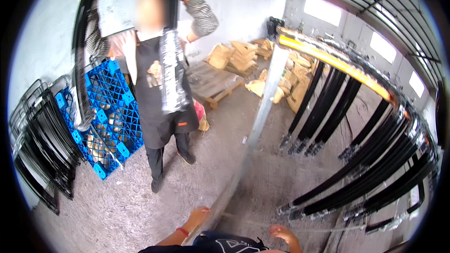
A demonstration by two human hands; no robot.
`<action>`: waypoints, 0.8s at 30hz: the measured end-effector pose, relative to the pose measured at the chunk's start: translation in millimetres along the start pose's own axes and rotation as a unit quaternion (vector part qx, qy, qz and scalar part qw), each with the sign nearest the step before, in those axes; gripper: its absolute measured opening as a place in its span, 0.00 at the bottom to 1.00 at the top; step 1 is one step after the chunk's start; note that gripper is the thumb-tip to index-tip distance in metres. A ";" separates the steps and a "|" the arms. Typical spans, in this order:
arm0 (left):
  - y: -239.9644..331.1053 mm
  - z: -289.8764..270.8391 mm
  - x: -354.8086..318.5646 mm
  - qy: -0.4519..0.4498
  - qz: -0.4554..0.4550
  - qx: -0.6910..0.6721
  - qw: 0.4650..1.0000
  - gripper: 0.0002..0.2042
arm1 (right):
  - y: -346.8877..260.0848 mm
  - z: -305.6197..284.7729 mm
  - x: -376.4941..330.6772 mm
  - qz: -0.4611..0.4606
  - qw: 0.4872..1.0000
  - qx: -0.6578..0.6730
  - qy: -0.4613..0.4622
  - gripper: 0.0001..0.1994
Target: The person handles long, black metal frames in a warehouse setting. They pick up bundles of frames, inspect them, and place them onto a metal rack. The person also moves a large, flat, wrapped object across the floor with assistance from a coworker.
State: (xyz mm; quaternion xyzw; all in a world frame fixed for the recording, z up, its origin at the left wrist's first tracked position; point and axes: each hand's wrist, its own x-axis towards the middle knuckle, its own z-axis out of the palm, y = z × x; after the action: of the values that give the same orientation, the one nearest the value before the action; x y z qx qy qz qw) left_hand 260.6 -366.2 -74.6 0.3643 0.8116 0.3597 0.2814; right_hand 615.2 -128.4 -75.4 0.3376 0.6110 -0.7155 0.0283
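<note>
My left hand (198, 216), with a red band on its wrist, is low in the view beside the lower end of a grey metal post (268, 93). Its fingers are loosely bent and seem to hold nothing; contact with the post cannot be told. My right hand (280, 232) hovers at the lower middle, fingers loosely apart and nothing in them. Nearest to it on the right hang several long black tubes (361, 173) with clear film round their ends. Facing me, a person in a dark apron (152, 79) raises both arms, holding long black pieces, one partly wrapped in shiny film (172, 72).
A yellow-edged rack beam (337, 61) carries the black tubes. At left, a blue plastic pallet (115, 117) leans near a stack of black frames (49, 145). Wooden pallets (213, 79) and brown sacks (300, 82) lie on the concrete floor (112, 211) behind.
</note>
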 end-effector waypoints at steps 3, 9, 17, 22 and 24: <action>7.5 10.7 26.7 0.017 0.129 0.020 0.991 0.11 | 16.2 7.6 -19.8 0.063 0.976 -0.008 0.210 0.18; 137.9 49.9 51.1 -0.151 0.219 -0.041 0.963 0.12 | 37.2 16.0 -27.5 -0.067 0.962 0.065 0.255 0.18; 204.3 145.6 8.2 -0.458 0.305 0.015 0.835 0.13 | 36.1 22.2 -104.5 -0.147 0.920 0.062 0.358 0.16; 249.8 180.3 -29.5 -0.559 0.356 0.064 0.746 0.14 | 38.2 0.5 -163.0 -0.119 0.886 0.050 0.446 0.16; 274.1 192.6 -45.2 -0.586 0.356 0.073 0.724 0.15 | 24.6 -13.1 -179.3 -0.150 0.873 0.048 0.462 0.15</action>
State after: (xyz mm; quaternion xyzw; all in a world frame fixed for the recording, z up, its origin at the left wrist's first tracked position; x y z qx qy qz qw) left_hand 531.7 -198.7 38.1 0.7838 0.3194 0.0877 0.5253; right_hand 770.3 -189.6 -4.0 0.5348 0.5629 -0.5019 -0.3811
